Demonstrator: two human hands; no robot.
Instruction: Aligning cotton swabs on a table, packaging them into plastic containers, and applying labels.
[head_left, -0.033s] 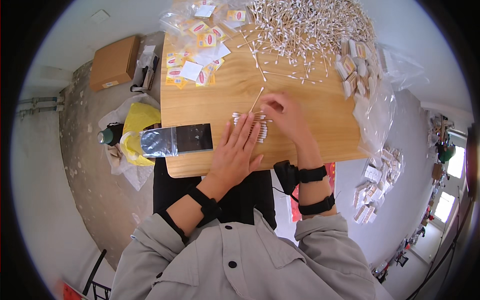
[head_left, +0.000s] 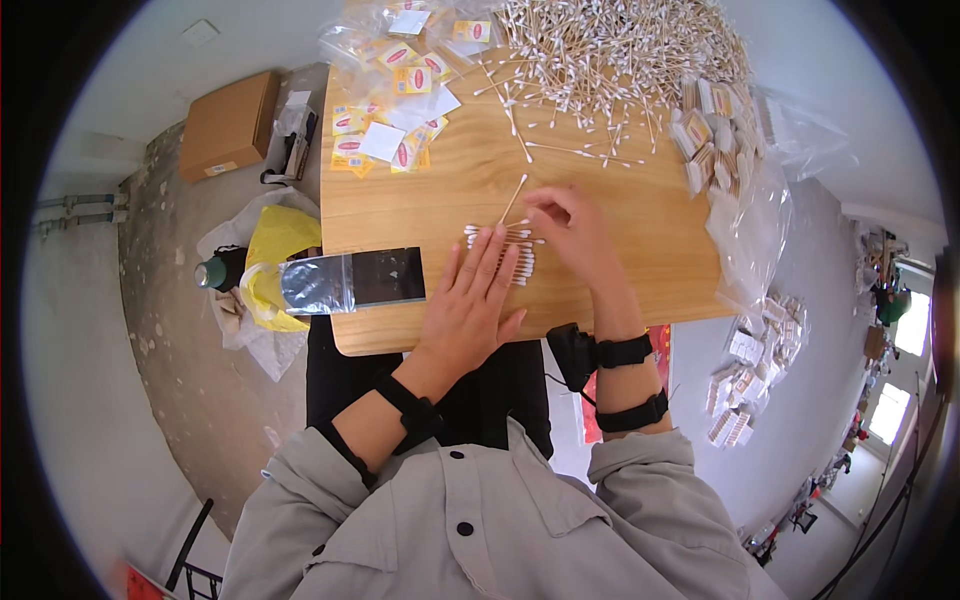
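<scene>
Wooden tabletop [head_left: 620,270]: our left hand [head_left: 475,300] lies flat, fingers open, on a small row of cotton swabs [head_left: 512,255]; our right hand [head_left: 572,232] pinches one swab. Most swabs remain in the big pile [head_left: 620,50].

You sit at a wooden table [head_left: 640,270] on a mottled grey floor [head_left: 170,330]; left of the table lies a cardboard box [head_left: 228,125], far right bright windows [head_left: 888,412].
</scene>
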